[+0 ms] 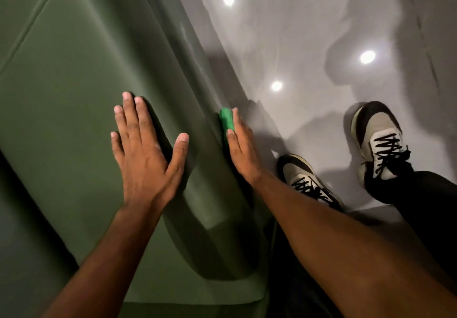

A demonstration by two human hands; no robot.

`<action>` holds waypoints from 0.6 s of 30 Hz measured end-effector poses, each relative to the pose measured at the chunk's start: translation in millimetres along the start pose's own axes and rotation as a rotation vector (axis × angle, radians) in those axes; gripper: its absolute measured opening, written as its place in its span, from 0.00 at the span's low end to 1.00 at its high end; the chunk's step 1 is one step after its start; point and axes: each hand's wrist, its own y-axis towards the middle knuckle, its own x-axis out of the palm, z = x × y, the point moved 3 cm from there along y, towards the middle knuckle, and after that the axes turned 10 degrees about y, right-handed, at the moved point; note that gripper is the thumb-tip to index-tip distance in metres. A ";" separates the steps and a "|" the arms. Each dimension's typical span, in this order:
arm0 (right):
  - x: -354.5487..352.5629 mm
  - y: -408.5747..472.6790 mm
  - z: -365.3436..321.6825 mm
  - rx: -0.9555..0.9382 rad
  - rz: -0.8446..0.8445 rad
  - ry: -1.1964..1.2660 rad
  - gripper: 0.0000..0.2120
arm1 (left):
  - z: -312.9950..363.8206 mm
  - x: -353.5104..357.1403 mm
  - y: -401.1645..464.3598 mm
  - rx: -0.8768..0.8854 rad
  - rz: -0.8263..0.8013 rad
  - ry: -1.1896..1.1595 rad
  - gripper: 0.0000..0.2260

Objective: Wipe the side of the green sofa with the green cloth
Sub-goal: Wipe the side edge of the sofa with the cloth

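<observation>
- We see the green sofa (81, 65) filling the left half of the frame, its armrest top broad and bare above our flat left hand (146, 154).
- Along the sofa's side face, running from centre to upper middle, the strip beyond the green cloth (227, 119) under our right hand (243, 154) lies free.
- To the right, the glossy grey floor (309, 33) is open in the upper right.
- Two shoes (306, 181) and a dark trouser leg (420, 194) block the lower right, near the sofa's base.
</observation>
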 end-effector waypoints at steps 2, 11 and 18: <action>-2.7 11.8 9.8 0.039 0.018 0.036 0.27 | 0.0 3.8 -0.1 -0.001 0.007 0.005 0.39; 2.8 -13.0 17.7 0.159 0.095 0.064 0.28 | -7.6 -3.3 25.0 0.019 0.014 -0.003 0.38; 10.6 50.7 -21.4 -0.126 0.044 -0.021 0.26 | -0.6 -10.9 55.4 -0.056 0.076 0.027 0.38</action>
